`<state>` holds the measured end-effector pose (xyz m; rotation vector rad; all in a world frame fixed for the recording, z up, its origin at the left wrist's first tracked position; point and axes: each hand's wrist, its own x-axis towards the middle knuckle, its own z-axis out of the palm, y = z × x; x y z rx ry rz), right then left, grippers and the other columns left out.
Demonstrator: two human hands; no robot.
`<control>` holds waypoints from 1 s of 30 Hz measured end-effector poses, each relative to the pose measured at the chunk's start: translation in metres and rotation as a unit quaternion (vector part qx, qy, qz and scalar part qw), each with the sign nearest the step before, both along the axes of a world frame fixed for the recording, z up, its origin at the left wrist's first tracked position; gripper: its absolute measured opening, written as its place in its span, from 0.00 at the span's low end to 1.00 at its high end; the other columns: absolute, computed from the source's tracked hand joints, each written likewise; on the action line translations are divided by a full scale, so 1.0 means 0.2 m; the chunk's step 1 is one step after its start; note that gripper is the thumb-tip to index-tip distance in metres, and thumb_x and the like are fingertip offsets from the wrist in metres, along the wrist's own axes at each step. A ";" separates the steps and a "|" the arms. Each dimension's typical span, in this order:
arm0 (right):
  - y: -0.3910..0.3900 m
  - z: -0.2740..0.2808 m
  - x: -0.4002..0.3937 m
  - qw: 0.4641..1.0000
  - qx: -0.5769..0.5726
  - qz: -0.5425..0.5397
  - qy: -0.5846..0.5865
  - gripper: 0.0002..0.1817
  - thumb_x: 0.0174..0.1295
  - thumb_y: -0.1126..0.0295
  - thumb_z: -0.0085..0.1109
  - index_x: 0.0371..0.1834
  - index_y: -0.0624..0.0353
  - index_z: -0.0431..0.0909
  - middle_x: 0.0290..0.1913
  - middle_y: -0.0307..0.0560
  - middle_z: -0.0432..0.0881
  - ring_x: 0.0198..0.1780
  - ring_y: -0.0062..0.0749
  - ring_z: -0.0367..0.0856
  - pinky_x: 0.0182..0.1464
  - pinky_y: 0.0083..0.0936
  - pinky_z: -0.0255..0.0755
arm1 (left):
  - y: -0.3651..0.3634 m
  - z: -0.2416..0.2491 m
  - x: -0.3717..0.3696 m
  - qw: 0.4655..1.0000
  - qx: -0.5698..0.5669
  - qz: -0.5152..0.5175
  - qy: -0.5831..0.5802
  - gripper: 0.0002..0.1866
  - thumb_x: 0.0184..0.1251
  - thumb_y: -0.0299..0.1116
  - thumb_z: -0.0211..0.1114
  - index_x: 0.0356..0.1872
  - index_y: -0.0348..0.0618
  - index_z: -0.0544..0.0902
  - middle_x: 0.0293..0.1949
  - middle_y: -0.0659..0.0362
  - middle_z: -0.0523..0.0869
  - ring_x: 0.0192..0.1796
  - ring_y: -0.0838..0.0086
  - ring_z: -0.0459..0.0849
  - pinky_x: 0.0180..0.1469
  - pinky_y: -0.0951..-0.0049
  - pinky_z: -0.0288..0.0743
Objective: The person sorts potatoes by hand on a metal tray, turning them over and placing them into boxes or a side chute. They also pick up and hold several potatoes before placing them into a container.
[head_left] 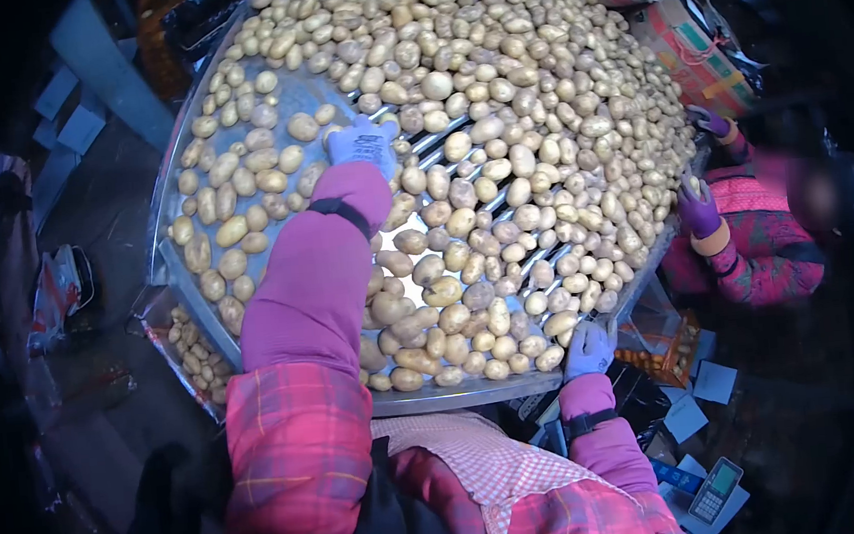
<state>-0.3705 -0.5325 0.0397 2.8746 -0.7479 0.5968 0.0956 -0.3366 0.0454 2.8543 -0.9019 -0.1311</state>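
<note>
Potatoes (553,86) cover a large metal sorting table (457,395) with slatted bars and a flat sheet. My left hand (362,144), in a light purple glove with dark print, is stretched far across the table. It lies back up beside potatoes at the edge of the bars; its fingers look spread, their tips partly hidden. At the near right corner my right hand (589,349), gloved alike, rests against the table's rim next to potatoes. Its thumb stands apart from the fingers, and nothing shows in its grasp. A white lit opening (411,288) shows between potatoes near my left forearm.
A co-worker's purple-gloved hands (700,207) are at the table's right edge. Cardboard boxes (696,55) stand at the back right. A crate of potatoes (193,356) sits below the left side. A device with keys and screen (715,490) lies low on the right.
</note>
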 end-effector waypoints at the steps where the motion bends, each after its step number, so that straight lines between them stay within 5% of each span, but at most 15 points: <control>1: -0.02 -0.01 -0.02 1.000 0.003 -0.001 -0.003 0.07 0.64 0.70 0.55 0.34 0.60 0.82 0.34 0.48 0.83 0.40 0.41 0.83 0.72 0.50 0.62 | 0.01 0.01 -0.02 0.999 -0.052 0.001 -0.008 0.17 0.63 0.42 0.61 0.54 0.58 0.81 0.54 0.54 0.81 0.54 0.57 0.82 0.47 0.49 0.75; 4: 0.03 0.05 0.03 0.997 0.060 -0.033 0.020 0.07 0.64 0.70 0.55 0.34 0.60 0.82 0.34 0.49 0.83 0.41 0.43 0.82 0.72 0.51 0.61 | 0.07 0.12 -0.12 0.987 -0.154 -0.039 -0.003 0.14 0.59 0.41 0.63 0.47 0.59 0.85 0.56 0.53 0.78 0.53 0.56 0.82 0.45 0.49 0.76; 6: 0.07 0.05 0.02 0.990 0.106 -0.079 0.051 0.07 0.64 0.70 0.55 0.34 0.60 0.82 0.34 0.49 0.83 0.41 0.44 0.82 0.72 0.51 0.61 | 0.07 0.17 -0.26 0.980 -0.109 -0.151 -0.076 0.15 0.56 0.43 0.65 0.45 0.60 0.87 0.58 0.52 0.76 0.53 0.56 0.82 0.46 0.52 0.77; 8: 0.05 0.05 0.02 0.995 0.082 -0.053 -0.019 0.07 0.65 0.70 0.55 0.34 0.60 0.82 0.35 0.51 0.83 0.43 0.49 0.81 0.72 0.51 0.61 | 0.02 0.20 -0.33 0.981 -0.034 -0.160 -0.100 0.18 0.54 0.46 0.66 0.48 0.60 0.87 0.58 0.54 0.75 0.54 0.57 0.82 0.47 0.54 0.78; 11: 0.05 0.05 0.01 0.999 0.053 -0.013 0.002 0.07 0.64 0.70 0.56 0.35 0.60 0.81 0.36 0.51 0.83 0.46 0.52 0.80 0.72 0.52 0.61 | -0.08 0.20 -0.26 0.988 0.125 -0.084 0.024 0.28 0.49 0.57 0.70 0.52 0.60 0.85 0.57 0.54 0.74 0.56 0.55 0.80 0.48 0.51 0.77; 16: 0.04 0.10 0.02 0.998 0.063 -0.012 -0.014 0.06 0.64 0.69 0.56 0.36 0.58 0.81 0.37 0.51 0.82 0.49 0.53 0.79 0.72 0.53 0.60 | 0.00 0.09 -0.29 0.997 0.059 -0.053 -0.010 0.27 0.47 0.58 0.70 0.48 0.60 0.86 0.54 0.54 0.77 0.54 0.57 0.81 0.48 0.53 0.77; 19: 0.01 0.01 -0.02 0.998 0.056 0.001 0.001 0.09 0.66 0.66 0.55 0.35 0.59 0.81 0.36 0.53 0.82 0.48 0.53 0.78 0.71 0.52 0.60 | 0.13 0.00 -0.26 0.976 -0.207 0.019 0.059 0.16 0.54 0.50 0.67 0.40 0.55 0.88 0.48 0.51 0.80 0.48 0.55 0.84 0.47 0.56 0.78; 22: 0.05 0.01 -0.01 0.994 0.098 -0.041 -0.022 0.11 0.68 0.65 0.53 0.34 0.60 0.81 0.36 0.55 0.82 0.44 0.52 0.78 0.71 0.51 0.58 | 0.32 0.06 -0.33 0.973 -0.231 -0.015 0.012 0.15 0.54 0.50 0.67 0.36 0.54 0.89 0.46 0.52 0.82 0.46 0.57 0.84 0.47 0.56 0.77; 24: 0.04 0.03 0.02 0.997 0.064 0.013 -0.043 0.09 0.65 0.67 0.54 0.30 0.58 0.81 0.30 0.52 0.80 0.36 0.48 0.79 0.70 0.52 0.60 | 0.35 0.03 -0.41 0.984 -0.179 -0.007 0.018 0.18 0.53 0.51 0.67 0.41 0.54 0.87 0.48 0.54 0.82 0.49 0.58 0.83 0.47 0.57 0.76; 27: 0.05 0.04 -0.01 0.998 0.060 0.033 -0.006 0.10 0.66 0.66 0.54 0.33 0.59 0.81 0.31 0.50 0.81 0.38 0.47 0.79 0.72 0.52 0.57 | 0.28 -0.11 -0.56 0.976 -0.127 0.021 -0.173 0.27 0.55 0.49 0.67 0.57 0.56 0.78 0.50 0.59 0.82 0.55 0.65 0.78 0.49 0.57 0.74; 30: 0.04 0.01 -0.02 0.996 0.068 0.053 -0.034 0.10 0.67 0.66 0.54 0.34 0.60 0.80 0.31 0.50 0.80 0.38 0.47 0.79 0.73 0.53 0.56 | 0.21 0.01 -0.62 0.986 -0.133 0.037 -0.090 0.24 0.59 0.44 0.66 0.58 0.56 0.78 0.51 0.57 0.81 0.54 0.64 0.80 0.45 0.56 0.76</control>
